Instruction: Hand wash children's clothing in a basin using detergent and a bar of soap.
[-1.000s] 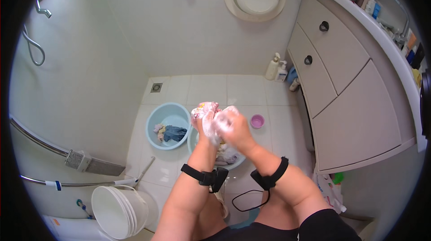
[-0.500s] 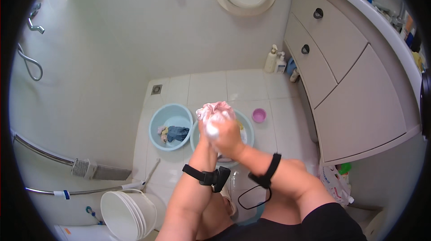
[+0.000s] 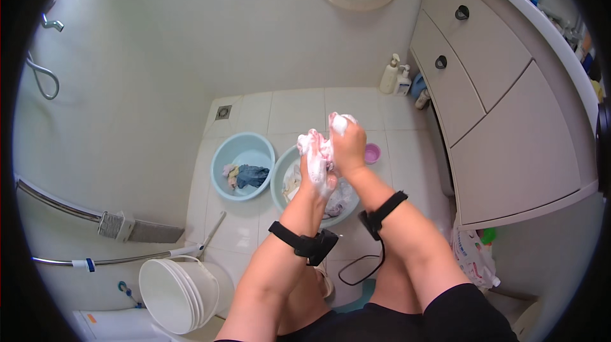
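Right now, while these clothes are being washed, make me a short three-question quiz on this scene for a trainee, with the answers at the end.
1. Multiple choice: what is on both the left hand and the right hand?
A) Rubber gloves
B) White suds
C) Brown mud

2. True or false: the dark blue garment lies in the left of the two light blue basins.

3. Fill the gap: the soapy cloth in the hands is ___ in colour.

Key: 1. B. 2. True. 3. Pink.
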A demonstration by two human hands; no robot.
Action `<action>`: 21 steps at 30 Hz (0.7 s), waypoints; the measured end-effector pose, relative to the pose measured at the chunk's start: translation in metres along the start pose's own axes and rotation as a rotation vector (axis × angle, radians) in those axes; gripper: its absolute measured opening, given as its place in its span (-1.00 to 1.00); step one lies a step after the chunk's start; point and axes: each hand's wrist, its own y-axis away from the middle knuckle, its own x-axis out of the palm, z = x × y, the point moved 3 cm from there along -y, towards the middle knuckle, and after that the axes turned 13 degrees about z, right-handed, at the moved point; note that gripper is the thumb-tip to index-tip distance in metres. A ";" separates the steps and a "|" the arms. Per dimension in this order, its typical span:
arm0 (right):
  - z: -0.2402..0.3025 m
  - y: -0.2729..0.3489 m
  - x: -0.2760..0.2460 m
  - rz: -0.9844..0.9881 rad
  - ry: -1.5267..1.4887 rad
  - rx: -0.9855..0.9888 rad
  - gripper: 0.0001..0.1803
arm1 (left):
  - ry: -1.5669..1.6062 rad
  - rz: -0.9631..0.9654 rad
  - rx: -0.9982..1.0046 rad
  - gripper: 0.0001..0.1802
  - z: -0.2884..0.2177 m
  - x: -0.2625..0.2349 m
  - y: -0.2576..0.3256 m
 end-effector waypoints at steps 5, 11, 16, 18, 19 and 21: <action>0.001 -0.001 0.006 -0.042 -0.178 0.025 -0.87 | 0.101 0.240 -0.064 -0.74 -0.015 -0.011 0.002; 0.004 0.004 -0.003 -0.048 -0.215 0.040 -0.88 | 0.079 0.056 0.043 -0.70 -0.003 -0.003 -0.004; 0.044 0.031 -0.001 -0.090 -0.131 -0.476 -0.87 | 0.236 0.291 -0.084 -0.66 -0.012 -0.027 -0.008; 0.005 0.007 -0.004 -0.013 -0.177 -0.319 -0.88 | 0.206 0.207 0.020 -0.67 -0.002 -0.006 -0.008; -0.014 -0.006 -0.008 0.009 -0.154 -0.092 -0.86 | 0.154 0.084 0.022 -0.67 0.002 0.004 -0.008; 0.004 0.000 -0.010 -0.022 -0.171 0.097 -0.80 | 0.156 0.101 -0.010 -0.66 -0.009 -0.005 -0.003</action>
